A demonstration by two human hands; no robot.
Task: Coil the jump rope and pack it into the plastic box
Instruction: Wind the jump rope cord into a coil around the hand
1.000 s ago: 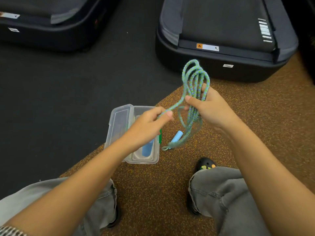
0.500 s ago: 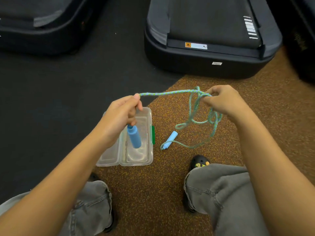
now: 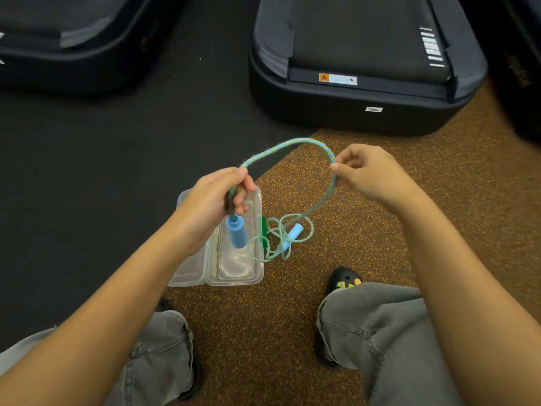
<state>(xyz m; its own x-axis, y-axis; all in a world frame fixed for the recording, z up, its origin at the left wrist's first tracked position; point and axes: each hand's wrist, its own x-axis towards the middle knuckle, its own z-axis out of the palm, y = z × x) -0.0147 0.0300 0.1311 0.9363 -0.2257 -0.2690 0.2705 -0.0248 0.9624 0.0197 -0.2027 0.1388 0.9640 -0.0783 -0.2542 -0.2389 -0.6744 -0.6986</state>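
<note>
Both forearms being extended forward over knees. Left hand [image 3: 215,200] being closed around jump rope [image 3: 285,145] just above blue handle [image 3: 236,231], handle being dangled over plastic box [image 3: 234,271]. Right hand [image 3: 369,174] being held level with left, cord being pinched between thumb and forefinger. Rope being arched between hands, then being dropped from right hand to loose tangle on speckled brown floor [image 3: 366,244]. Second handle [image 3: 291,235] being left lying in tangle, just beside open box's green latch [image 3: 264,230].
</note>
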